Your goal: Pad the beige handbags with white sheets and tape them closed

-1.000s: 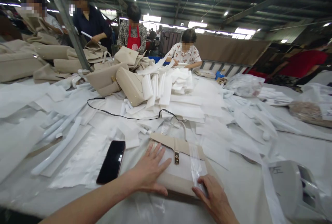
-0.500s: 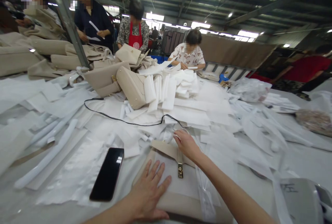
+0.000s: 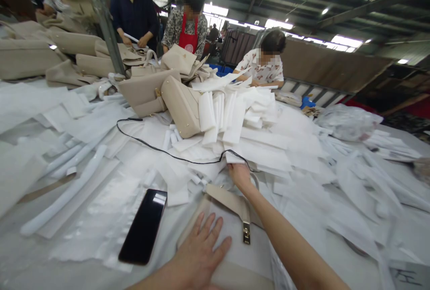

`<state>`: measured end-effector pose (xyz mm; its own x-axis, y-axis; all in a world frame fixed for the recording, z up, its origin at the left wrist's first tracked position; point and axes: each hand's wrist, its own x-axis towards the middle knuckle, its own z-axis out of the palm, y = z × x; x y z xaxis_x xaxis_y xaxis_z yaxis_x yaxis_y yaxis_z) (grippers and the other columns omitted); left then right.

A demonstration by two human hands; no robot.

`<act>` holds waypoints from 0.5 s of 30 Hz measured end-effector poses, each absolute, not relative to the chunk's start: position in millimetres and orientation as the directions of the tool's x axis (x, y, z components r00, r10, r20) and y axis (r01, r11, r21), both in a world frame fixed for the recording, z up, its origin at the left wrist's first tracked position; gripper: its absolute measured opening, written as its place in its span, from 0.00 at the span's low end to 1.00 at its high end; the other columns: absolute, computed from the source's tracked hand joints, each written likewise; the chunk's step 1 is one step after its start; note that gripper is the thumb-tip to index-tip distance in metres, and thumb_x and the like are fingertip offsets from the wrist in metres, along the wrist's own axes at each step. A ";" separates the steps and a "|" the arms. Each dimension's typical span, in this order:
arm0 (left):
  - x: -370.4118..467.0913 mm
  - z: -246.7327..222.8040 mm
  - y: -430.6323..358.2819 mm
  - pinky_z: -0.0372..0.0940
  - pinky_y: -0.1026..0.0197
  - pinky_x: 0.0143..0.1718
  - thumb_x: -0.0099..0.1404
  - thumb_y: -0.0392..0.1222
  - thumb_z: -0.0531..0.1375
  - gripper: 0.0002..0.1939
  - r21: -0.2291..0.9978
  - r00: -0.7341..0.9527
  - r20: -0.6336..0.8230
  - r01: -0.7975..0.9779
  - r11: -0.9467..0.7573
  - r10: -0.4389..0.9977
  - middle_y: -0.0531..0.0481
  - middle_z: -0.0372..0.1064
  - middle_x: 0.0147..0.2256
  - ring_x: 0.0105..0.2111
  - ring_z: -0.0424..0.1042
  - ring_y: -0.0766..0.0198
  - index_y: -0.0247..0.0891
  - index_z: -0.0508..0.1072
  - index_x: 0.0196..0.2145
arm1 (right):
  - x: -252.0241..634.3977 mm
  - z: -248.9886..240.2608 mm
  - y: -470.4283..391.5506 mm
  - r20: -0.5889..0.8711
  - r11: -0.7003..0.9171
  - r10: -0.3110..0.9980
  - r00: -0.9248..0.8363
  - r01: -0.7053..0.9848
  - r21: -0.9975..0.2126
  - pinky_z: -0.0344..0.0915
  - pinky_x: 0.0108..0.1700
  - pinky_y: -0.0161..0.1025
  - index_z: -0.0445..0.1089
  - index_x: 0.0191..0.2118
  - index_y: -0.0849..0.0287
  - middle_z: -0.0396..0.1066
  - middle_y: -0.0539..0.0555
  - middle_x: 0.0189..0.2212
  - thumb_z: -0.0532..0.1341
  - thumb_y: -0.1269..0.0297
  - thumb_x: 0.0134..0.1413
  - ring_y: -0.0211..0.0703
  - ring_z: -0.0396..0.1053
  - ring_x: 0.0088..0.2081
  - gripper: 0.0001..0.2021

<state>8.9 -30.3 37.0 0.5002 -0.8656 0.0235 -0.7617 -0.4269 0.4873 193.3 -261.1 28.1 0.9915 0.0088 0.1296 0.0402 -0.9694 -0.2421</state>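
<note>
A beige handbag (image 3: 242, 270) with a gold turn-lock clasp (image 3: 246, 232) lies in front of me, a translucent sheet over its front below the flap (image 3: 224, 197). My left hand (image 3: 204, 247) rests flat on the bag's front, fingers spread. Beyond the flap, my right hand (image 3: 240, 176) has its fingers curled at the edge of a white foam sheet (image 3: 235, 158); the fingertips are partly hidden. A black cord (image 3: 174, 155) runs across the foam just past that hand. The bag's handle (image 3: 256, 180) shows beside my right wrist.
A black phone (image 3: 144, 227) lies left of the bag. Ahead are piled white foam sheets (image 3: 268, 147) and beige handbags (image 3: 181, 106). A metal post (image 3: 106, 26) rises at the left. Several co-workers stand across the table, and a clear plastic bundle (image 3: 349, 122) lies right.
My right hand has moved forward from above the flap to the foam sheets and has taken an edge of one. My left hand stays flat on the bag. The view has shifted slightly.
</note>
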 end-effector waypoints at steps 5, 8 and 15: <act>16.6 45.3 -33.9 0.37 0.28 0.60 0.57 0.73 0.48 0.46 0.540 0.534 -0.009 -0.709 -0.453 -0.846 0.33 0.37 0.66 0.64 0.36 0.34 0.45 0.47 0.65 | 175.5 55.0 -252.6 0.117 -0.939 0.091 0.989 0.125 -0.319 0.63 0.39 0.37 0.70 0.36 0.60 0.73 0.51 0.30 0.54 0.66 0.61 0.40 0.70 0.34 0.08; 18.6 49.5 -38.5 0.38 0.30 0.60 0.63 0.68 0.46 0.37 0.544 0.574 -0.023 -0.680 -0.492 -0.818 0.37 0.43 0.65 0.65 0.39 0.37 0.47 0.54 0.63 | 173.4 76.7 -248.0 0.159 -0.914 0.109 0.981 0.162 -0.372 0.61 0.35 0.34 0.69 0.36 0.58 0.73 0.50 0.28 0.51 0.66 0.61 0.40 0.70 0.31 0.09; 14.1 48.7 -41.5 0.39 0.32 0.61 0.66 0.61 0.47 0.30 0.506 0.610 0.027 -0.691 -0.516 -0.792 0.40 0.46 0.65 0.65 0.42 0.41 0.48 0.57 0.61 | 134.6 113.0 -235.8 0.287 -0.907 0.094 0.953 0.201 -0.371 0.62 0.39 0.39 0.67 0.43 0.59 0.73 0.55 0.35 0.54 0.59 0.60 0.44 0.70 0.33 0.12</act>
